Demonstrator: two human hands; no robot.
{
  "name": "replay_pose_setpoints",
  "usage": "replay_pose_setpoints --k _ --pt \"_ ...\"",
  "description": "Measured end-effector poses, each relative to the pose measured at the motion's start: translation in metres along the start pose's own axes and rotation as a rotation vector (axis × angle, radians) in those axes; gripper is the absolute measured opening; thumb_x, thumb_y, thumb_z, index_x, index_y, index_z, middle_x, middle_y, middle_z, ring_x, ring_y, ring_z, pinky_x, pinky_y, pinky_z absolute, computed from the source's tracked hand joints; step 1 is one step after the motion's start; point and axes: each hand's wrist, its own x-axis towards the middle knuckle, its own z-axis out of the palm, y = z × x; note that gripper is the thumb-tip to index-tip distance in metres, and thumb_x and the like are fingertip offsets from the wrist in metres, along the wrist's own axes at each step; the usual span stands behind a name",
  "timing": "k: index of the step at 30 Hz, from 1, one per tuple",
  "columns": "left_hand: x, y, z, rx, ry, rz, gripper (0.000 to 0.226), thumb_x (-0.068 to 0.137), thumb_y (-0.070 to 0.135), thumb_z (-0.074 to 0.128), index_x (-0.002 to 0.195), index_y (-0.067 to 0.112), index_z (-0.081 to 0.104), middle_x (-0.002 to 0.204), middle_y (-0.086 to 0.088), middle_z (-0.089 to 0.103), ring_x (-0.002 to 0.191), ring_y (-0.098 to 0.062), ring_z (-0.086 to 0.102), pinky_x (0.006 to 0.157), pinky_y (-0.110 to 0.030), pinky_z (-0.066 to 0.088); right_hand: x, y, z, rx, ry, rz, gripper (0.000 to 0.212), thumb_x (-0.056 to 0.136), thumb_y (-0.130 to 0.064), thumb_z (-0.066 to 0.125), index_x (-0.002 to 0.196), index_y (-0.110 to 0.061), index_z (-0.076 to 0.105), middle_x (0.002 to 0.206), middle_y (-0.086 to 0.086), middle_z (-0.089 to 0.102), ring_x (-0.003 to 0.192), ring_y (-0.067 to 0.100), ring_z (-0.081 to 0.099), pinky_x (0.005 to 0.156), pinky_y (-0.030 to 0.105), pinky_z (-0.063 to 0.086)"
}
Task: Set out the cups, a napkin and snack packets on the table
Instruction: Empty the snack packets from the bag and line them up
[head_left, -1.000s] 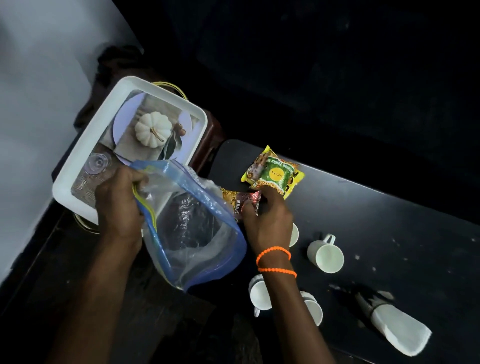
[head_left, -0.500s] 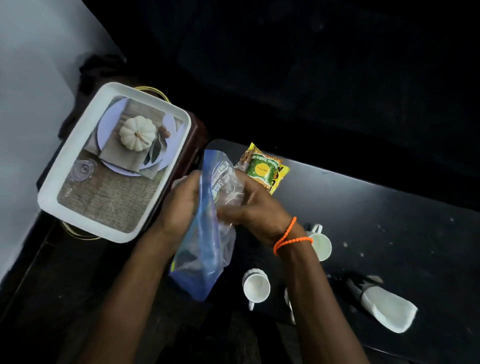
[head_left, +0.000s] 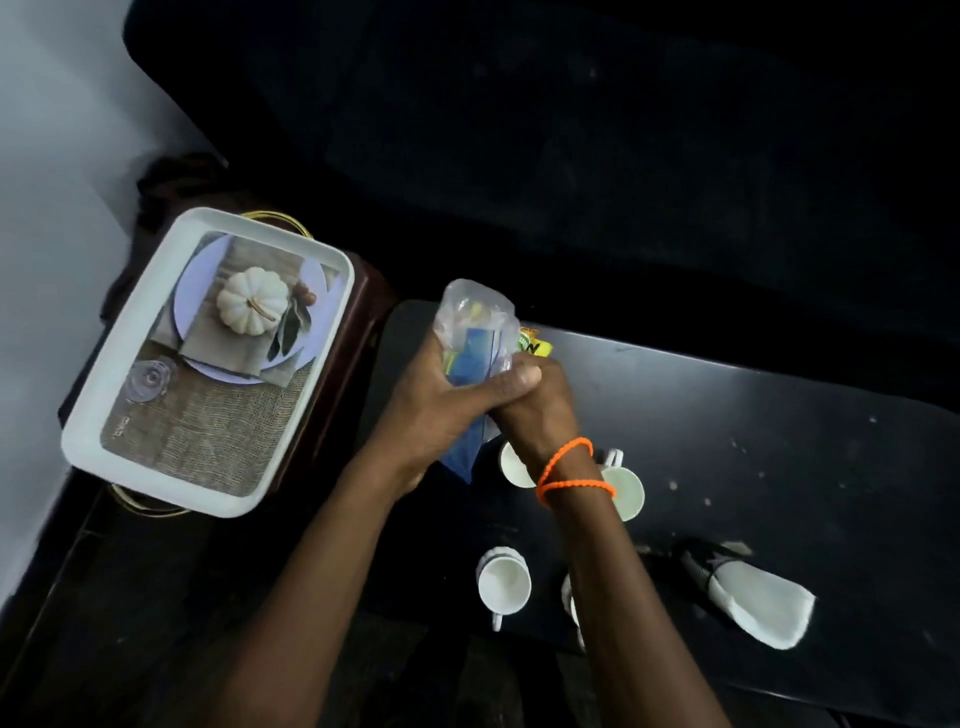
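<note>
My left hand (head_left: 441, 405) and my right hand (head_left: 540, 410) are clasped together, both squeezing a crumpled clear plastic bag (head_left: 475, 322) with blue edging above the left end of the black table (head_left: 779, 467). Behind the bag only a corner of the yellow-green snack packet (head_left: 535, 344) shows. Several white cups stand on the table: one (head_left: 504, 584) near the front, one (head_left: 626, 491) to the right of my wrist, one (head_left: 514, 462) partly hidden under it, another (head_left: 571, 603) behind my forearm. A rolled white napkin (head_left: 761, 605) lies at the right.
A white tray (head_left: 119, 364) with a pumpkin picture sits on a dark stool left of the table. A pale wall is at the far left. Dark floor and dark surfaces surround the table.
The bag, held open by my left hand a second ago, has been gathered and crushed between both hands. My right hand left the packets on the table and joined the left.
</note>
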Motion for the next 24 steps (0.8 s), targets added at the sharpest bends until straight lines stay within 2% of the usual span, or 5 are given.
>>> replay_pose_setpoints --k 3,9,13,19,24 --pt "0.015 -0.012 0.018 0.029 0.105 -0.032 0.044 0.062 0.028 0.087 0.103 0.039 0.074 0.103 0.001 0.082 0.098 -0.02 0.079 0.087 -0.045 0.063 -0.001 0.0 -0.025 -0.213 0.028 -0.046 0.029 0.077 -0.011 0.079 0.061 -0.032 0.067 0.056 -0.027 0.067 0.058 -0.017 0.062 0.051 0.002 0.043" --pt "0.041 -0.02 0.049 0.011 0.315 -0.132 0.034 0.064 0.004 0.057 0.081 0.028 0.075 0.091 -0.007 0.079 0.093 -0.034 0.077 0.083 -0.06 0.063 -0.03 0.007 -0.085 -0.173 0.146 -0.134 0.076 0.058 -0.023 0.1 0.125 -0.035 0.066 0.128 -0.004 0.058 0.1 0.011 0.065 0.082 0.026 0.06" --pt "0.042 -0.023 0.093 0.204 0.19 -0.146 0.043 0.068 0.01 0.05 0.103 0.019 0.073 0.09 -0.003 0.076 0.086 -0.026 0.074 0.067 -0.037 0.061 -0.045 0.016 -0.114 -0.306 -0.049 -0.162 0.131 0.052 -0.031 0.102 0.159 -0.039 0.027 0.154 -0.005 0.032 0.139 0.017 0.044 0.107 0.03 0.05" --pt "0.042 -0.028 0.143 0.03 -0.323 -0.298 0.017 0.079 0.003 0.061 0.089 0.013 0.072 0.083 -0.006 0.072 0.082 -0.025 0.068 0.071 -0.033 0.056 -0.048 0.047 -0.157 -0.114 0.282 -0.108 0.058 0.064 -0.001 0.093 0.119 -0.009 0.075 0.115 0.004 0.072 0.099 0.007 0.064 0.09 0.016 0.052" --pt "0.048 -0.021 0.16 -0.015 -0.519 -0.349 0.04 0.086 0.022 0.069 0.126 0.026 0.068 0.133 0.0 0.066 0.124 -0.022 0.062 0.11 -0.058 0.047 -0.059 0.069 -0.195 0.385 0.478 0.151 0.023 0.072 0.011 0.083 0.091 0.0 0.077 0.086 0.013 0.073 0.073 0.018 0.063 0.066 0.024 0.055"
